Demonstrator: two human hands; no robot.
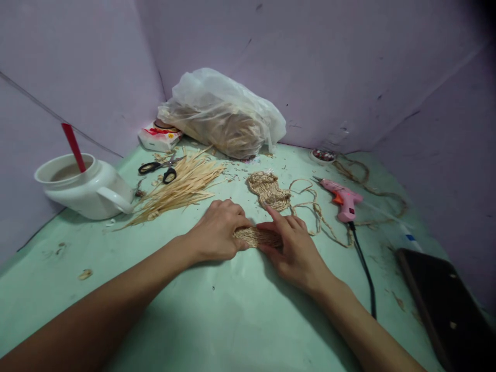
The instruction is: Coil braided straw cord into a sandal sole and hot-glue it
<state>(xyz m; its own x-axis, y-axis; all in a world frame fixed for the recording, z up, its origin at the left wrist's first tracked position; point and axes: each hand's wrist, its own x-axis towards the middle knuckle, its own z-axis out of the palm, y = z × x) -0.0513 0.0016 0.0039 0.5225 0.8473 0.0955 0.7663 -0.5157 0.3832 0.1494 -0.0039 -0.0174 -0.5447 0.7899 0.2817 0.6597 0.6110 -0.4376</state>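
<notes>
Woven strip (253, 237) sits well in from the far edge of the green worktop (217, 320), its 2 ends gripped by the closely curled left hand (220, 230) and half-open right hand (296, 249).

Seemingly two woven pieces (256, 237) (267, 189), one glue gun (346, 199), one mug (91, 191), one bag (228, 116)

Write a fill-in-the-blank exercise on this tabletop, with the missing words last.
1. The left hand and right hand hold the fiber strip; the ____ one is nearer the glue gun.
2. In color, the glue gun's body is ____.
3. The stick in the white pitcher is colored ____.
4. The scissors have handles colored ____.
Missing words: right; pink; red; black.
</notes>
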